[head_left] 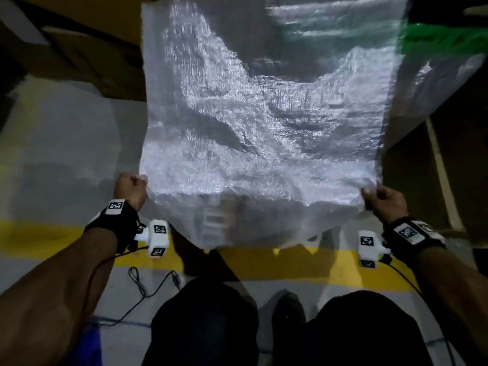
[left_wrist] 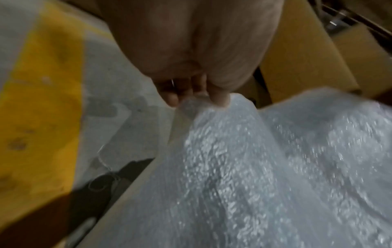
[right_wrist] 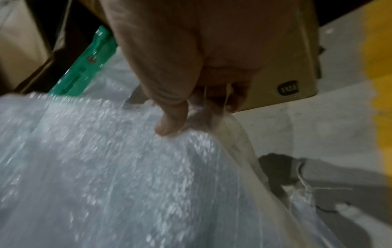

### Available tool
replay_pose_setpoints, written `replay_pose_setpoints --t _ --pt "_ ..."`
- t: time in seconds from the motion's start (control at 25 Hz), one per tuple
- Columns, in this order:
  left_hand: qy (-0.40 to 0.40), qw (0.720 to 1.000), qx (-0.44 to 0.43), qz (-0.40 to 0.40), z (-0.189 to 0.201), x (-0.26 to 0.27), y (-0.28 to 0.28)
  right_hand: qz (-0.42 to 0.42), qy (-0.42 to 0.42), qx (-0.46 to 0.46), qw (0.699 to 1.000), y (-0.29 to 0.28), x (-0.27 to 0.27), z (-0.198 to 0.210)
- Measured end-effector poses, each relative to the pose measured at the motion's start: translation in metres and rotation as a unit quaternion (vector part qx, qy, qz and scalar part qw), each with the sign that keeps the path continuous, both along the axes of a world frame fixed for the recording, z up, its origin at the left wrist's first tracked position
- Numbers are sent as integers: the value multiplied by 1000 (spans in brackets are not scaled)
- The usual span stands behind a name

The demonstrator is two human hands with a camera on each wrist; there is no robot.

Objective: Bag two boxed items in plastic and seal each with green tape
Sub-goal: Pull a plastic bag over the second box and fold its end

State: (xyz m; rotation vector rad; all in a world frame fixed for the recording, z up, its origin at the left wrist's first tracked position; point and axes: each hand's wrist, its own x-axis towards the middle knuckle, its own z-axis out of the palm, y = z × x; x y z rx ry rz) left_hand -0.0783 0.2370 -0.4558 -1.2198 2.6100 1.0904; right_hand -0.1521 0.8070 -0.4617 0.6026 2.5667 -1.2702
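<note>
A large translucent plastic bag with a bubbled texture is stretched out in front of me above the floor. My left hand grips its near left corner, thumb and fingers pinching the plastic. My right hand grips the near right corner, thumb pressed on the plastic sheet. A strip of green tape shows at the far right behind the bag, and it appears as a green band in the right wrist view. A brown box with a small logo lies beyond my right hand.
Cardboard boxes stand at the far left, and more boxes beyond the left hand. A yellow line crosses the grey floor under my arms. Thin black cables trail on the floor near my dark-trousered legs.
</note>
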Motion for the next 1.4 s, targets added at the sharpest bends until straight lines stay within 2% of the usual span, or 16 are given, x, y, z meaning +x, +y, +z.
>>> replay_pose_setpoints --t 0.08,0.16,0.28,0.36,0.44,0.56,0.64,0.72,0.76,0.92,1.0,1.08,1.16,1.2,1.32,1.4 --pt "57 985 141 81 -5 8 -1 -15 -8 -54 998 7 10 -7" --pt "76 963 222 129 -18 18 -2 -13 -25 -118 993 8 23 -5" --pt "90 959 236 128 -26 34 8 27 -58 -181 981 5 36 -5" --pt "107 958 238 116 -29 40 16 12 -71 -166 984 3 35 -13" --pt "125 959 235 92 -36 39 15 -30 -57 -107 992 2 29 -25" --pt "101 978 173 55 -36 32 3 -19 -39 -13 999 -4 19 -24" --pt "3 998 56 -18 -32 27 -9 18 -50 51 997 1 14 -24" --pt "-115 987 -56 -94 -21 23 -9 59 -83 91 991 4 11 -20" --pt "-124 985 -63 -105 -20 21 -8 64 -97 93 989 6 10 -22" --pt "-24 995 87 -51 -12 15 -2 94 -92 105 986 -5 4 -10" --pt "43 987 153 27 -5 8 -3 45 -69 4 997 -9 -8 3" --pt "95 961 235 108 2 -5 -2 -60 -24 -144 987 -13 -23 12" --pt "124 913 329 207 1 -16 -2 -125 4 -183 975 -18 -36 17" --pt "122 904 346 217 1 -20 -3 -125 1 -166 978 -23 -40 22" --pt "44 940 311 131 1 -19 -10 -19 -41 -40 998 -34 -44 38" --pt "-30 956 287 56 2 -15 -14 25 -61 -18 998 -36 -41 40"
